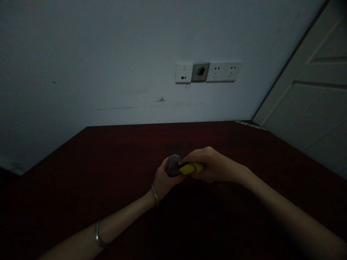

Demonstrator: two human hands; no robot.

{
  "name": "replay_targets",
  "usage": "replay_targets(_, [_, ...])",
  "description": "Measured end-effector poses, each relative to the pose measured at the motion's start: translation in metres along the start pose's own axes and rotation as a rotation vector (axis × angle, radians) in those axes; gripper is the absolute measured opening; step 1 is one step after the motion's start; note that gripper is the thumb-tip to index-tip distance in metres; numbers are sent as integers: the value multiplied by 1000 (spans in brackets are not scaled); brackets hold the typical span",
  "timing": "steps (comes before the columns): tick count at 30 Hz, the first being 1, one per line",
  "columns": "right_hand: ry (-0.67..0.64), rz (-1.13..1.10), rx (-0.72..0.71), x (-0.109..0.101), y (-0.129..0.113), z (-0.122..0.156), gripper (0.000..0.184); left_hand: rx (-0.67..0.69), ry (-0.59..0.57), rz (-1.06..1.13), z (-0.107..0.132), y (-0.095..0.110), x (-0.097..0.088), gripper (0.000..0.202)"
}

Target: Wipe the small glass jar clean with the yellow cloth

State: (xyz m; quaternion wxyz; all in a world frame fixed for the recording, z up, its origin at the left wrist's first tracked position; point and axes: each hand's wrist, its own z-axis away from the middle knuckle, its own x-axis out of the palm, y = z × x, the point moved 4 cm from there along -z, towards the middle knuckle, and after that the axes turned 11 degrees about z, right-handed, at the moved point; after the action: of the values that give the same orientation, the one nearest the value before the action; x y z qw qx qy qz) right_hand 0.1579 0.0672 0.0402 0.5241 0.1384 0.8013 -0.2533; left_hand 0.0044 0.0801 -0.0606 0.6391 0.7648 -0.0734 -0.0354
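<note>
Both hands meet over the middle of a dark red-brown table [108, 162]. My left hand [164, 180] is closed round a small grey object [173, 165], too dim to name. My right hand [214, 166] is closed on a yellow object [193, 168], shaped like a handle, whose tip touches the grey object. A thin bracelet circles my left wrist and a silver bangle sits further up the left forearm.
A white wall stands behind the table, with a row of sockets and a switch plate [208, 72] above it. A white panelled door [311, 94] is at the right. The room is dim.
</note>
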Motion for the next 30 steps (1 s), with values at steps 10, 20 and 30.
replay_targets(10, [195,-184,193,2,36,3,30,-19,-40,-103,6,4,7,66])
replay_targets(20, [183,-342,-15,15,12,-1,48,94,-18,-91,2,3,8,64])
replay_targets(30, [62,-316,28,2,-3,-1,44,57,7,-35,0,5,5,58])
